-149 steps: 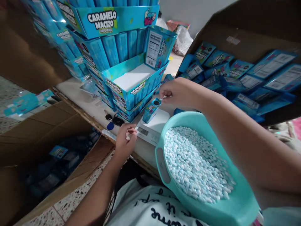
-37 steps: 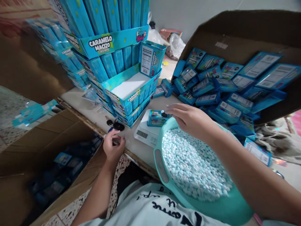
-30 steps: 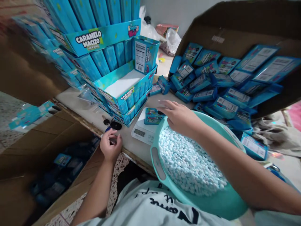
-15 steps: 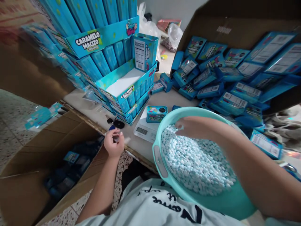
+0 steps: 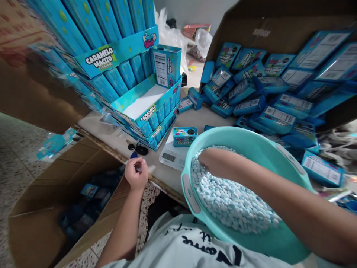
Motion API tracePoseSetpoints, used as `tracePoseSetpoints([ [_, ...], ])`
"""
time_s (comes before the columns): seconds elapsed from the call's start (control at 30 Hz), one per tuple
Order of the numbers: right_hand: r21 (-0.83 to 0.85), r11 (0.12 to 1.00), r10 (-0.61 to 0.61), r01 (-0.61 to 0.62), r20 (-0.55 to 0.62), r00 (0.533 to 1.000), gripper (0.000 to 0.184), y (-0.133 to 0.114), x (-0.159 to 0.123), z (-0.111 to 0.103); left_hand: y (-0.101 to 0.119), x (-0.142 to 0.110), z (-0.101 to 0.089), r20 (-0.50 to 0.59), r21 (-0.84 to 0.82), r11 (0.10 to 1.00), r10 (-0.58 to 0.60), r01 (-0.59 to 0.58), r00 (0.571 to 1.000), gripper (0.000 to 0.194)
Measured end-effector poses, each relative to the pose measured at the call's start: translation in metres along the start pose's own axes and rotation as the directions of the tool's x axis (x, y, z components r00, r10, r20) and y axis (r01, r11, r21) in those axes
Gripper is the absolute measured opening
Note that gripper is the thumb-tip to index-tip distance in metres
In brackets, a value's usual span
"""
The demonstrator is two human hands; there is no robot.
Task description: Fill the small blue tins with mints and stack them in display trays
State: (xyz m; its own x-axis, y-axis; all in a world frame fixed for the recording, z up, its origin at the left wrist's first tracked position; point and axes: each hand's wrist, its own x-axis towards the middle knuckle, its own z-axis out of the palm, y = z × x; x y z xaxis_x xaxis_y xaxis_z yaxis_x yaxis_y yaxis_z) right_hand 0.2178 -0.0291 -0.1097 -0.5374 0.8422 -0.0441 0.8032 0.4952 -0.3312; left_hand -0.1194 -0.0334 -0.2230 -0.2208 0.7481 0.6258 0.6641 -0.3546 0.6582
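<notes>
A teal basin full of small pale blue and white candies rests on my lap against the table edge. My right hand is dug into the candies at the basin's far left, its fingers buried. My left hand is curled at the table edge, pinching something small that I cannot make out. A small blue candy box lies on its side on a white digital scale, just beyond the basin.
Stacked blue "Caramelo Macizo" display trays rise at the back left, and the front tray holds one upright box. A tipped cardboard carton spills several blue boxes at the right. Keys lie near the scale. An open carton sits on the floor, left.
My right hand has left the box on the scale and plunged down into the candies in the basin. My left hand stays curled at the table edge.
</notes>
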Motion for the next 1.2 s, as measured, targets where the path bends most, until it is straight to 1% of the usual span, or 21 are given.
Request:
tracePoseSetpoints([
  [0.07,-0.004,1.0,0.026,-0.025,0.129,0.991,0.011,-0.005,0.004,-0.018,0.001,0.0,0.0,0.0,0.002,1.0,0.001,-0.001,1.0,0.013],
  [0.1,-0.005,0.999,0.045,-0.045,0.169,0.985,0.01,-0.008,0.005,-0.028,0.001,0.0,0.0,0.0,0.004,1.0,0.0,0.0,1.0,0.013],
  [0.13,-0.004,0.998,0.065,-0.065,0.183,0.981,0.011,-0.011,0.007,-0.038,0.001,0.0,0.0,0.0,0.005,1.0,-0.001,0.001,1.0,0.013],
  [0.2,0.001,0.995,0.097,-0.099,0.175,0.98,0.013,-0.015,0.01,-0.056,0.001,0.0,0.001,-0.005,0.006,1.0,-0.004,0.004,1.0,0.013],
  [0.3,0.013,0.993,0.113,-0.116,0.145,0.983,0.013,-0.018,0.013,-0.07,0.002,0.0,0.001,-0.018,0.003,1.0,-0.003,0.003,1.0,0.012],
  [0.37,0.027,0.993,0.109,-0.113,0.123,0.987,0.014,-0.019,0.014,-0.073,0.002,0.001,0.001,-0.025,0.0,1.0,0.0,0.0,1.0,0.011],
  [0.53,0.077,0.991,0.102,-0.107,0.067,0.993,0.017,-0.019,0.017,-0.071,0.004,0.001,0.001,-0.033,0.007,1.0,-0.001,0.002,0.999,0.009],
  [0.7,0.124,0.986,0.117,-0.113,-0.026,0.993,0.017,-0.017,0.015,-0.071,0.004,0.001,0.001,-0.03,0.015,1.0,-0.007,0.008,1.0,0.009],
  [0.8,0.138,0.981,0.139,-0.135,-0.019,0.99,0.016,-0.016,0.013,-0.071,0.004,0.001,0.001,-0.032,0.006,1.0,-0.002,0.002,0.999,0.008],
  [0.97,0.16,0.981,0.115,-0.113,-0.005,0.993,0.014,-0.016,0.011,-0.072,0.002,0.0,0.001,-0.022,0.002,1.0,-0.003,0.003,1.0,0.01],
  [1.13,0.188,0.976,0.113,-0.106,-0.026,0.993,0.013,-0.014,0.006,-0.069,0.001,0.0,0.002,-0.017,0.011,1.0,-0.021,0.021,1.0,0.012],
  [1.2,0.185,0.977,0.113,-0.104,-0.041,0.993,0.012,-0.014,0.006,-0.071,0.001,-0.001,0.002,-0.017,0.015,0.999,-0.033,0.034,0.999,0.012],
])
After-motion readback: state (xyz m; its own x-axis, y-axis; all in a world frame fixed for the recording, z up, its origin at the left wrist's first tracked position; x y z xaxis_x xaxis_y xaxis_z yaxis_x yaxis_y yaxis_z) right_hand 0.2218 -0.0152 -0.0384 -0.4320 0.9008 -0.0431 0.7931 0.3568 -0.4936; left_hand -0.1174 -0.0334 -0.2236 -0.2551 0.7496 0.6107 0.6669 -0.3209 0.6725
